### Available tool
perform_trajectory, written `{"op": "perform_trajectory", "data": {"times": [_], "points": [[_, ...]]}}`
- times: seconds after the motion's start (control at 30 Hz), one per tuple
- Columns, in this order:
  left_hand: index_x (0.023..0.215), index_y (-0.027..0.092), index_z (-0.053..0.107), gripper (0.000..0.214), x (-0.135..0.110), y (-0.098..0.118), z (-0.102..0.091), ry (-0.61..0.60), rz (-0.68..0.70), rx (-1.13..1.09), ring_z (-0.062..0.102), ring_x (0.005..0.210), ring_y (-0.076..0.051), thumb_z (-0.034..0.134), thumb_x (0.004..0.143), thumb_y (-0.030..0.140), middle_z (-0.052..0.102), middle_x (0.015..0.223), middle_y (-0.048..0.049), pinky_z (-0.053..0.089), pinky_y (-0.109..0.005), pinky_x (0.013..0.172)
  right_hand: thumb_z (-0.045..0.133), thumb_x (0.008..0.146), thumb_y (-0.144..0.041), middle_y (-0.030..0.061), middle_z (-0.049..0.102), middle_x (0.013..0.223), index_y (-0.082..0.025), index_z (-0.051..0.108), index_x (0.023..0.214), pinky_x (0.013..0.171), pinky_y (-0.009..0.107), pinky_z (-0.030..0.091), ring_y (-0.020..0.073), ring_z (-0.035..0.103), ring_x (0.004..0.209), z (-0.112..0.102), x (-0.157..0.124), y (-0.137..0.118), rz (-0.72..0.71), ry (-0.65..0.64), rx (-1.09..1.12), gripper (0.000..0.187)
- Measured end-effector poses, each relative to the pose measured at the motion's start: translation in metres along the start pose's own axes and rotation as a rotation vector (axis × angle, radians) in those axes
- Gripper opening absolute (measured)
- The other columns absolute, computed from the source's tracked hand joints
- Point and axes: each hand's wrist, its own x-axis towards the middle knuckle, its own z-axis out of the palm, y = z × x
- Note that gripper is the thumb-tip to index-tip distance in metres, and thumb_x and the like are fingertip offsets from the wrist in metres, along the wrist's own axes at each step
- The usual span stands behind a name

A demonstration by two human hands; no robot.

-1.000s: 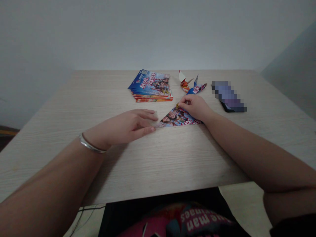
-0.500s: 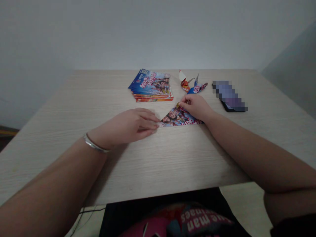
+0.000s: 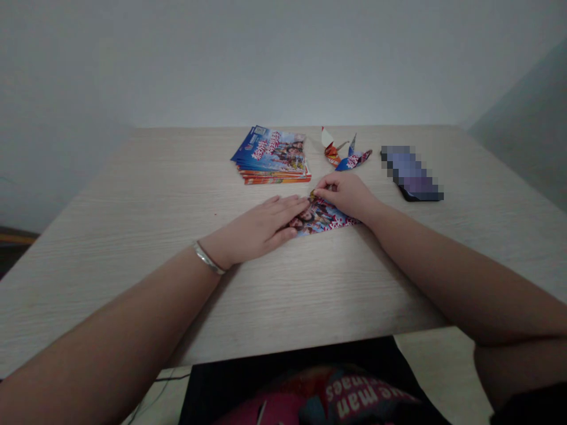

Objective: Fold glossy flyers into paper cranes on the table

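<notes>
A sheet of printed paper [image 3: 325,217], folded into a triangle, lies flat on the table in front of me. My left hand [image 3: 270,227], with a silver bangle at the wrist, rests on its left corner, fingers stretched out flat. At the upper edge of the paper, my right hand [image 3: 343,193] pinches it between thumb and forefinger. The palm and the other right fingers cover the paper's right part. Just beyond my right hand stand two folded paper cranes, an orange one [image 3: 331,154] and a blue one [image 3: 352,161].
A fanned stack of printed leaflets [image 3: 277,154] lies at the back, left of the cranes. To the right is a phone [image 3: 411,174] with a blurred screen. The pale wooden table [image 3: 133,195] meets a wall behind.
My left hand has slid right and farther onto the folded paper, covering its left corner. My right hand has shifted slightly left, still pinching the upper edge.
</notes>
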Motion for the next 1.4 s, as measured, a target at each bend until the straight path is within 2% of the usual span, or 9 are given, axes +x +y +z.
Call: {"op": "perform_trajectory", "data": {"times": [0.13,0.27,0.4,0.7,0.87,0.97,1.07,1.23,1.4], "points": [[0.141,0.017,0.052,0.043,0.004,-0.002,0.007,0.005,0.057,0.035,0.035,0.148,-0.026,0.036,0.105,0.032,0.048,0.153,-0.0119,0.027,-0.05,0.122,0.064,0.086,-0.025,0.0023,0.074,0.081,-0.02,0.076,0.08,0.069,0.03,0.041,0.0172,0.062,0.075,0.003,-0.002,-0.011,-0.016,-0.007,-0.01,0.014],[0.132,0.013,0.059,0.037,0.007,0.005,0.003,0.052,0.072,0.023,0.048,0.136,-0.026,0.043,0.101,0.026,0.054,0.144,-0.0158,0.038,-0.047,0.116,0.065,0.087,-0.024,0.0026,0.076,0.087,-0.022,0.078,0.084,0.075,0.03,0.045,0.018,0.065,0.081,0.005,-0.002,-0.013,-0.061,0.001,0.018,0.014],[0.122,0.015,0.065,0.031,0.008,0.01,-0.001,0.071,0.108,0.029,0.053,0.127,-0.026,0.047,0.099,0.027,0.063,0.131,-0.0135,0.041,-0.048,0.113,0.065,0.087,-0.024,0.0021,0.076,0.087,-0.022,0.078,0.083,0.074,0.03,0.045,0.017,0.065,0.079,0.006,-0.002,-0.013,-0.042,-0.006,0.066,0.013],[0.126,0.01,0.061,0.035,0.007,0.009,0.01,0.112,0.064,0.084,0.054,0.126,-0.027,0.045,0.1,0.025,0.058,0.135,-0.0175,0.044,-0.045,0.112,0.068,0.084,-0.023,0.0022,0.075,0.083,-0.022,0.079,0.082,0.071,0.029,0.043,0.0164,0.063,0.077,0.01,-0.001,-0.017,-0.05,0.003,0.032,0.011],[0.126,0.009,0.059,0.034,0.007,0.01,0.012,0.119,0.074,0.097,0.04,0.142,-0.03,0.045,0.099,0.023,0.056,0.141,-0.0171,0.034,-0.049,0.12,0.07,0.082,-0.024,0.0034,0.073,0.086,-0.018,0.076,0.098,0.067,0.029,0.045,0.0146,0.059,0.065,0.006,-0.002,-0.016,-0.047,0.134,0.074,0.019],[0.129,0.011,0.056,0.035,0.007,0.01,0.012,0.089,0.05,0.072,0.043,0.141,-0.028,0.042,0.1,0.023,0.052,0.147,-0.0166,0.036,-0.049,0.119,0.064,0.085,-0.024,0.0062,0.072,0.094,-0.017,0.073,0.096,0.076,0.032,0.045,0.017,0.06,0.074,0.001,-0.01,-0.014,-0.107,0.198,0.002,0.015],[0.128,0.012,0.055,0.034,0.008,0.011,0.011,0.043,0.022,0.065,0.046,0.139,-0.028,0.042,0.101,0.027,0.049,0.149,-0.018,0.036,-0.052,0.118,0.068,0.081,-0.028,0.008,0.069,0.094,-0.017,0.067,0.092,0.079,0.033,0.044,0.0217,0.06,0.086,-0.002,-0.023,-0.012,-0.188,0.12,-0.08,0.016],[0.129,0.009,0.054,0.037,0.009,0.011,0.011,0.018,0.011,0.09,0.045,0.139,-0.029,0.044,0.101,0.031,0.047,0.15,-0.02,0.034,-0.05,0.119,0.078,0.071,-0.05,0.01,0.067,0.094,-0.018,0.066,0.088,0.081,0.037,0.042,0.027,0.06,0.09,-0.004,-0.033,-0.014,-0.222,-0.066,-0.246,0.038],[0.13,0.011,0.053,0.037,0.009,0.01,0.01,0.035,0.023,0.095,0.05,0.132,-0.028,0.045,0.1,0.032,0.051,0.145,-0.0185,0.04,-0.047,0.114,0.081,0.067,-0.055,0.0063,0.068,0.088,-0.02,0.067,0.092,0.069,0.032,0.038,0.023,0.06,0.08,-0.009,-0.024,-0.02,-0.196,-0.211,-0.291,0.045]]}}
